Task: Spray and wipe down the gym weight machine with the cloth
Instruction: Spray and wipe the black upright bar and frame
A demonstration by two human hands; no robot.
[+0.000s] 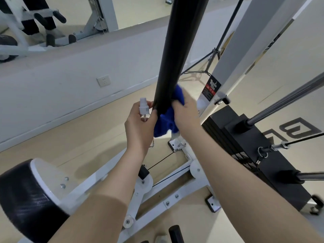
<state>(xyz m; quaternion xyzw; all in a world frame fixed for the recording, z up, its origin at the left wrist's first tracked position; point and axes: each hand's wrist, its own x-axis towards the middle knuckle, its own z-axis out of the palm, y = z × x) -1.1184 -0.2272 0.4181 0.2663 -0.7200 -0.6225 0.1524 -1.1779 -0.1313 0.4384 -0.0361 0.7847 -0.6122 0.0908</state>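
Padding, black and rounded, is filling the lower left corner: the roller pad [22,199] of the weight machine, bolted to a white end plate. Farther back on that side, a wall socket [104,80] is sitting in the white wall, and above it a mirror [70,16] is reflecting more white gym gear.

Your left hand [140,123] is curling round a small clear spray bottle [144,109], its white nozzle sticking up above your fingers. The hand is sitting just beside the black bar [177,53] that is rising steeply through the middle of the view, and your fingertips are touching its lower end.

Your right hand [186,114] is clenching the blue cloth [166,120] and pressing it against the lower right side of that bar; the cloth is bunching out above and below your grip.

Beneath your forearms, the white frame [175,195] of the machine is lying on the pale floor, with pulleys and a thin black cable running along it. To the right, the dark weight stack [249,155] is standing under two shiny guide rods [287,100], beside a tall white upright [245,50] carrying a warning sticker. A tripod [213,58] is standing behind it.
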